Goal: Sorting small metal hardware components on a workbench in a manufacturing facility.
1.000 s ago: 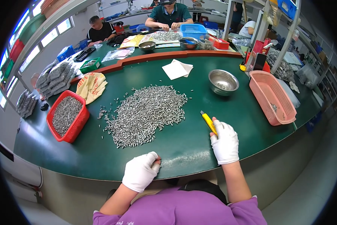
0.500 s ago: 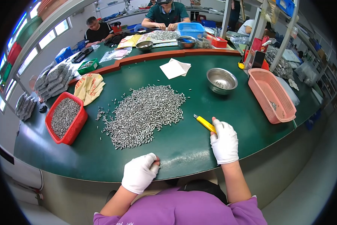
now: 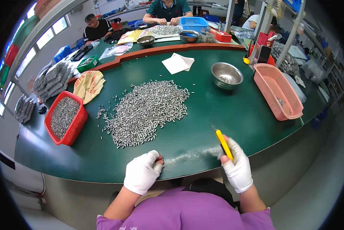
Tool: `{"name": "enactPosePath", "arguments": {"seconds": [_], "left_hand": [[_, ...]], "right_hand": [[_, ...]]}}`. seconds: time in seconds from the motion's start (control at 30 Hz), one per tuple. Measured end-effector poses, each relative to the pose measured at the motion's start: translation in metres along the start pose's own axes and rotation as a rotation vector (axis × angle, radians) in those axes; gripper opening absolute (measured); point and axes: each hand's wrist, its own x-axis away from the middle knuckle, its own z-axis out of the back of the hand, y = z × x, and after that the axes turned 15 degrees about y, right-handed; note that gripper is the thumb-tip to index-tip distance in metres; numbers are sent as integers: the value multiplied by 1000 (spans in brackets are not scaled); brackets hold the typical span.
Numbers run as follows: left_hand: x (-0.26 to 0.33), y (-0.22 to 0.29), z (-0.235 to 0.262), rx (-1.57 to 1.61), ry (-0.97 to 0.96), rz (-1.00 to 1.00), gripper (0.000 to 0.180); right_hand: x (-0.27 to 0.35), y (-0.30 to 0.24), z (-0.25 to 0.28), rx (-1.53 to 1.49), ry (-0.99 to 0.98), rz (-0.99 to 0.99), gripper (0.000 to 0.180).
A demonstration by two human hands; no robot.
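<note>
A yellow utility knife [image 3: 224,145] is in my right hand [image 3: 239,168], its tip pointing away from me, a little in from the table's front edge. I wear white gloves with bare fingertips. My left hand [image 3: 142,172] rests at the front edge with thumb and fingers pinched together; whatever they hold, if anything, is too small to make out. Beyond it spreads a large heap of small silvery metal pins [image 3: 147,111], with a few strays around it. Between my hands a pale scuffed streak [image 3: 189,155] marks the green tabletop [image 3: 195,115].
On the left stand a red basket [image 3: 78,124] full of small metal parts, a yellowish cloth [image 3: 89,86] and grey filled bags [image 3: 55,82]. White paper [image 3: 177,63], a steel bowl [image 3: 227,76] and a pink basket [image 3: 279,92] lie farther right. People sit beyond the brown ledge [image 3: 152,53].
My right hand has drawn back toward me and slightly right, turning the utility knife so it stands steeper. My left hand has barely moved.
</note>
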Motion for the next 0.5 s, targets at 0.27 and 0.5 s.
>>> {"name": "enactPosePath", "arguments": {"seconds": [0.27,0.5], "left_hand": [[-4,0,-2,-7,59,-36,8],[2,-3,0,35,-7,73,5]], "right_hand": [[36,-6,-23,476,-367,402,62],[40,-11,-50,636,-389,532,58]]}}
